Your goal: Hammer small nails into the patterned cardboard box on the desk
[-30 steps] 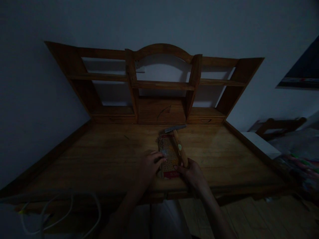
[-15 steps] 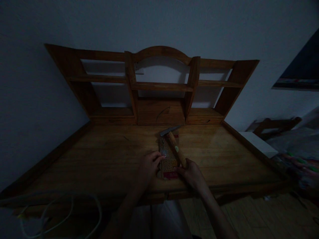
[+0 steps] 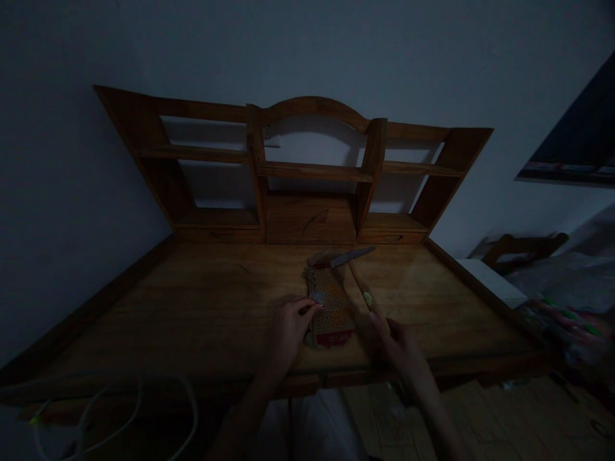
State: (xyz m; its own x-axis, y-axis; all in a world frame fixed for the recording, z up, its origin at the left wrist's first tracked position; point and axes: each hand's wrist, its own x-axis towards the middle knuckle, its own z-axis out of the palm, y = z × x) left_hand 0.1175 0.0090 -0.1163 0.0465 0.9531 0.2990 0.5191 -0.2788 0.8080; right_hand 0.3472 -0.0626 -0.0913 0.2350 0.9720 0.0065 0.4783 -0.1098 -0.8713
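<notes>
A hammer (image 3: 363,289) with a wooden handle and a dark metal head is gripped near the handle's end by my right hand (image 3: 401,339), slightly blurred. Its head is over the far right corner of a flat, worn piece of what looks like cardboard (image 3: 334,314), speckled yellow-brown with red bands at both ends. At the left edge of that piece, my left hand (image 3: 291,323) pinches thumb and forefinger together just above its surface. Whatever lies between those fingertips is too small and dark to make out.
The wooden desk (image 3: 216,307) has raised side edges and a shelf unit (image 3: 312,169) at the back against the wall. A pale cable (image 3: 192,403) loops at the front left. To the right stand a white cabinet (image 3: 490,282) and a wooden chair back (image 3: 523,246).
My right hand has moved right with the hammer, and the hammer head has shifted right, uncovering more of the cardboard. My left hand stays almost in place, still pinching.
</notes>
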